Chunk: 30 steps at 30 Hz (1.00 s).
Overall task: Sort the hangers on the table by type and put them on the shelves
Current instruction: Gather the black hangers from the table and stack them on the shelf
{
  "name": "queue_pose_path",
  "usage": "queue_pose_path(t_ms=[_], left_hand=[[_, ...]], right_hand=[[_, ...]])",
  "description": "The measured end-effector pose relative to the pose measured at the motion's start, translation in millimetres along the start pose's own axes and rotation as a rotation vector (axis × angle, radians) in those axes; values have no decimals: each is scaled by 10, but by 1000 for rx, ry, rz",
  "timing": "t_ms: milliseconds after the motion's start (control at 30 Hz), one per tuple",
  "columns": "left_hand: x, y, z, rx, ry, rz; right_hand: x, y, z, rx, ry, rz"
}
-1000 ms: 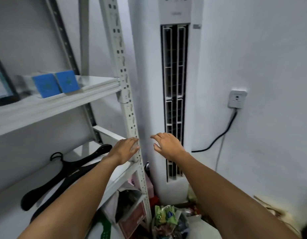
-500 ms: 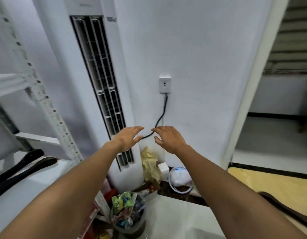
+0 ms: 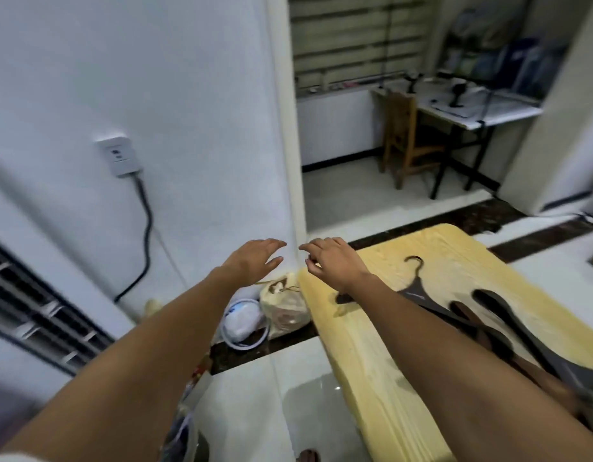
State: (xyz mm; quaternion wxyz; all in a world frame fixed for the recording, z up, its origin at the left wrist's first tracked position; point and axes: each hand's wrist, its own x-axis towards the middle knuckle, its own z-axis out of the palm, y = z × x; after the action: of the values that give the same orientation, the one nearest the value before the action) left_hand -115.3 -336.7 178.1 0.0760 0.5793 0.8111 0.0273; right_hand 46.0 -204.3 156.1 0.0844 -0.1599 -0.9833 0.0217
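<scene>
Left grip: the bare left hand (image 3: 251, 261) is held out in the air, palm down, fingers straight and slightly spread, with nothing in it.
Right grip: the bare right hand (image 3: 335, 261) is raised just beside the left one without touching it, fingers loosely bent and relaxed, also with nothing in it.
Place of the grips: the right grip hangs over the far left corner of the pale yellow wood-grain table (image 3: 371, 378); the left grip is off the table's left side, above the things on the floor.
Hangers: three dark hangers lie flat on the table to the right of the right forearm, which hides part of them.
Hanger nearest the grips: a thin black hanger with a curled hook (image 3: 418, 290), its hook pointing to the far edge of the table.
Middle hanger: a dark brown hanger (image 3: 468, 315), just beside the thin one.
Outer hanger: a broad black hanger (image 3: 521, 331), running toward the near right edge of the table.
Floor by the table corner: a crumpled beige plastic bag (image 3: 285, 308) and a round white container (image 3: 243, 325), side by side against the wall.
Wall at left: a white wall socket (image 3: 120, 155) with a black cable (image 3: 145, 228) hanging from it.
Room beyond the doorway: a wooden chair (image 3: 405, 141) beside a white desk (image 3: 481, 111).
Sharpness: motion blur softens the fine detail.
</scene>
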Motion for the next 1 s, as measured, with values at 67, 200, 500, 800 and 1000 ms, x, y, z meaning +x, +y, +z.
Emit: queue_pose_path(t_ms=[67,200,500,800,1000], left_hand=[[322,261,143,-3,-35,76],[874,794,435,1,-104,233],[1683,1665,1279,103,-313,420],[1990,1818,1947,164,-449,334],[2097,1866,2176,128,-441,230]], right_hand=[[-202,334,42,-8,-21,100],[-598,848,131,-39,-67,286],[-1311,1548,449,-14,-203,598],[-1586,1756,717,24,-243,766],[-1709,1779,763,15,-231,838]])
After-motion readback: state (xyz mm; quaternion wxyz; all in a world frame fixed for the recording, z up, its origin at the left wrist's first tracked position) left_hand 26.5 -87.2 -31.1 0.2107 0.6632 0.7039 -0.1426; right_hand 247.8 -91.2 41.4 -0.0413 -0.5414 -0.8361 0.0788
